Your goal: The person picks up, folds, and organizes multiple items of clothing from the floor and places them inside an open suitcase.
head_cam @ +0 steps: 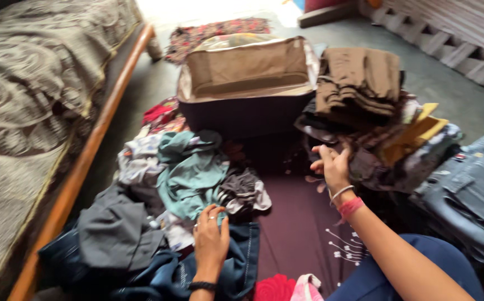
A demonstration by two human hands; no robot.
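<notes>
Approx. halfway, by the look of it. Folded stack point(364, 111) just beyond the right hand point(334, 167), whose fingers press its lower edge; can't tell if it grips, view blurred. Left hand point(211, 241) lies flat and loose on dark blue denim point(236, 262). Unfolded heap w/ teal garment point(189, 173) just ahead of it, not yet folded. Open suitcase point(247, 83) beyond both hands.

One open dark purple fabric suitcase point(242, 114) with a tan lining. One stack of folded brown cloth garments point(359, 78). One stack of folded blue-grey denim jeans point(470, 189). One loose heap of mixed garments point(180, 178), teal, grey and white; the number of pieces cannot be told. One bed point(24, 111) with a patterned grey-brown cover. Two bare hands: left point(210, 242), right point(334, 167).
</notes>
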